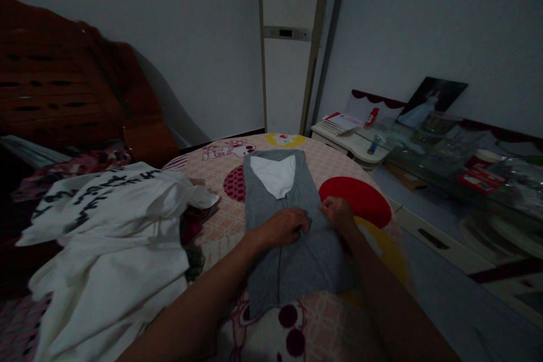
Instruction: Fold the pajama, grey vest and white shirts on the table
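Note:
A grey knit cardigan (265, 263) with a white piece (275, 175) showing in its V-neck lies folded narrow on the round table, its ribbed hem towards me. My left hand (291, 226) rests on the middle of the cardigan, fingers curled down onto the fabric with the tips partly hidden. At the cardigan's right edge, my right hand (338, 212) is closed, thumb and fingers pinching the cloth there. A slanting crease runs through the fabric below my hands.
A patterned cloth (335, 317) covers the table. White garments (123, 249) are heaped at the left, before a wooden bench (51, 85). To the right stands a glass-topped cabinet (424, 158) holding papers, a red box (481, 180) and a photo. Behind is a tall white air conditioner (284, 79).

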`<state>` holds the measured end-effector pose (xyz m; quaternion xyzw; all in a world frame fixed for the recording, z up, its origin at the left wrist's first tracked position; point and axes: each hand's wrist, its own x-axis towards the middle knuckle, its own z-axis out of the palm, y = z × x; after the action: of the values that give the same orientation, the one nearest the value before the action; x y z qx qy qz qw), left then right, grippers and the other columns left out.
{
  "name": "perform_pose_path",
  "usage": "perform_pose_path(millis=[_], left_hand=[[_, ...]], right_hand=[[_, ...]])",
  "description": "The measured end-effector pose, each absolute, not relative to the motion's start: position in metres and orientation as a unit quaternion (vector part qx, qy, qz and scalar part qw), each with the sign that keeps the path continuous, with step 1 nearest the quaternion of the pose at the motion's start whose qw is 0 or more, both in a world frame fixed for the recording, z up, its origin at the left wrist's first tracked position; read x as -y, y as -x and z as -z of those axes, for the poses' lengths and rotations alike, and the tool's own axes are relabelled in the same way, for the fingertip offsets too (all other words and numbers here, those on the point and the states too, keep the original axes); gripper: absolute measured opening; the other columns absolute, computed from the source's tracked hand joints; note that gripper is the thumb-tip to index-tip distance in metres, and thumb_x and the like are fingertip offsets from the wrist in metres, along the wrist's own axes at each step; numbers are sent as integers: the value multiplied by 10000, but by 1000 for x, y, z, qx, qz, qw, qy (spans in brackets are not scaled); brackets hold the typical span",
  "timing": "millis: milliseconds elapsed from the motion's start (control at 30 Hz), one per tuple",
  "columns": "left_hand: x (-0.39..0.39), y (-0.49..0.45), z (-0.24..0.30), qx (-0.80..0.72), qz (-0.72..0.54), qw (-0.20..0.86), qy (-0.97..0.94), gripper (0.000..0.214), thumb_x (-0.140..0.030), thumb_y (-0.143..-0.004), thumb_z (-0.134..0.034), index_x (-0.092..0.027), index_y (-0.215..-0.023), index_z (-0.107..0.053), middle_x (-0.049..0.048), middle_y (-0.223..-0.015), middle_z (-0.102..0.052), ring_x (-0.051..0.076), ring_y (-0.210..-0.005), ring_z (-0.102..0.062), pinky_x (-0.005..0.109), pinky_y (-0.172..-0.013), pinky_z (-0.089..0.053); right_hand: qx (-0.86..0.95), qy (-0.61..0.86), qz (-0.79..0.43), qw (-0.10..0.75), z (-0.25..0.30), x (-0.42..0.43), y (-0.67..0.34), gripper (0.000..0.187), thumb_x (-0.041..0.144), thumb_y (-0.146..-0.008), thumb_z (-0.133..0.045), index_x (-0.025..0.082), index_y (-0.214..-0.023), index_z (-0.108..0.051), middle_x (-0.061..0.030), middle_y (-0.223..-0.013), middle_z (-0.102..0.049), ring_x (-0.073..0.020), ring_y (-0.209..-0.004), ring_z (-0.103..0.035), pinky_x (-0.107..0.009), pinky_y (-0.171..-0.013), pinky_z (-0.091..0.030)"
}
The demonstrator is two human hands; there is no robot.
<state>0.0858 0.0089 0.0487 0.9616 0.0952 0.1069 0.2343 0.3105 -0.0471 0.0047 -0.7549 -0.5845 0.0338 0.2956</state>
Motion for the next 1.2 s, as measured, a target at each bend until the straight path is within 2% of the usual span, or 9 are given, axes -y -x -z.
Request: perform_pose_path(millis=[167,367,500,700,967,1200], left_hand=[[-15,-83,-42,-118,-117,191,-967,277,-34,-759,-504,-189,-952,-629,51,-1023,-641,177,-973,-603,264,-848,-457],[-19,-83,-38,-117,-125,163,-972,178,-95,-846,-489,-188,-930,-614,52,-981,-637,173,-905,-604,254,-778,-452],[-17,-82,-41,-119,-127,164,-971,154,-96,-845,-481,-185,-871,-604,48,-932,-629,174,-866,-597,257,-759,-453],[-20,-79,-41,-97,-141,187,-967,393,-2,-750,-467,-187,-1069,-602,64,-1079,-633,186,-1002,-600,269,-870,-459],[-21,-82,-30,-123,-156,144,-969,223,-64,-849,-451,-183,-937,-618,60,-929,-620,174,-866,-591,253,-758,-449],[-26,-76,-41,-118,-147,162,-969,234,-27,-780,-454,-182,-872,-604,47,-904,-632,167,-841,-583,249,-749,-439]], right_hand=[[582,761,-49,282,-7,47,-310,165,291,-800,-634,189,-672,-657,-47,-662,-676,-162,-640,-595,-253,-598,-370],[584,771,-20,253,-7,48,-309,181,298,-828,-622,184,-691,-658,-55,-711,-691,-164,-673,-592,-259,-619,-365],[590,764,-20,260,-8,48,-309,185,290,-824,-621,185,-676,-653,-54,-692,-683,-167,-663,-585,-266,-627,-368],[582,772,-13,255,-10,49,-308,157,283,-814,-645,178,-698,-661,-59,-709,-684,-173,-679,-591,-268,-636,-366],[587,768,-24,254,-12,49,-307,167,270,-817,-638,179,-678,-661,-54,-690,-680,-164,-662,-585,-258,-627,-364],[588,765,-20,263,-11,49,-308,180,294,-813,-625,184,-675,-661,-44,-692,-686,-161,-656,-581,-261,-631,-371]])
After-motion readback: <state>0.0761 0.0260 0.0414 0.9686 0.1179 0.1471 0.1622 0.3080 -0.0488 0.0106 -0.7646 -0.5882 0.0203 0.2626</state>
